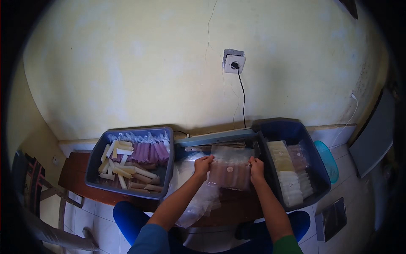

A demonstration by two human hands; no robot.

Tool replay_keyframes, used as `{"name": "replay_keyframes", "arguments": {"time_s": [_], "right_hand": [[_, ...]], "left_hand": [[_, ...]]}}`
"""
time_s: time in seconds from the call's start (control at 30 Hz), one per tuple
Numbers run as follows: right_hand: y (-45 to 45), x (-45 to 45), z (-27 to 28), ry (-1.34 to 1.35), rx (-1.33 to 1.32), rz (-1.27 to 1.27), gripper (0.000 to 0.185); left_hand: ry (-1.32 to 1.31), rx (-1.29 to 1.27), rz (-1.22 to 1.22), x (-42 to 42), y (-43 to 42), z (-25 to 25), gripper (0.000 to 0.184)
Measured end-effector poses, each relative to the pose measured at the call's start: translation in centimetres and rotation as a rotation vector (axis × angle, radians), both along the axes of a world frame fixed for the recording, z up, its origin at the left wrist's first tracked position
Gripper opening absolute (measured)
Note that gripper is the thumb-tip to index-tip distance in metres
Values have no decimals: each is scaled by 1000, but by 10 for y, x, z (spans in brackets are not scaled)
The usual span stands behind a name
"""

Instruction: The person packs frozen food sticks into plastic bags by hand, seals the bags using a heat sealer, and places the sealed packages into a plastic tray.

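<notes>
Left hand and right hand grip opposite sides of clear bag, brownish sticks inside, lower center of frame. Left bin, purple and cream sticks; right bin, packed bags.

Purple, cream and brown sticks in a blue-grey tub

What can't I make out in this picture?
Head view:
- Round pale sticker: print too small.
- Bottom of left blue plastic bin: covered by white and purple tubes.
- Some left hand and right hand fingertips: behind clear plastic bag.
- Dark object, top right: cut by edge.
</notes>
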State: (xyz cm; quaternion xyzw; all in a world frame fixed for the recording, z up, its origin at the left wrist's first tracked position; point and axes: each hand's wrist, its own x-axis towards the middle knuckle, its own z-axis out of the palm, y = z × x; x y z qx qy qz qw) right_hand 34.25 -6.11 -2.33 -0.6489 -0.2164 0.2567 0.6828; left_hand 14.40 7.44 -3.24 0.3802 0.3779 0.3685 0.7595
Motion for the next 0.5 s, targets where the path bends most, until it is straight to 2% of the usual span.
{"name": "replay_keyframes", "arguments": {"time_s": [0.17, 0.3, 0.37, 0.5], "right_hand": [[19, 24, -13, 12, -111, -120, 27], [36, 29, -5, 2, -137, -132, 27], [46, 27, 3, -34, -188, -136, 26], [70, 31, 0, -184, -291, -131, 25]], "left_hand": [[86, -65, 19, 36, 28, -18, 18], [109, -51, 44, 43, 37, -14, 18], [129, -1, 190, 49, 45, -24, 18], [213, 66, 288, 42, 44, -14, 23]]}}
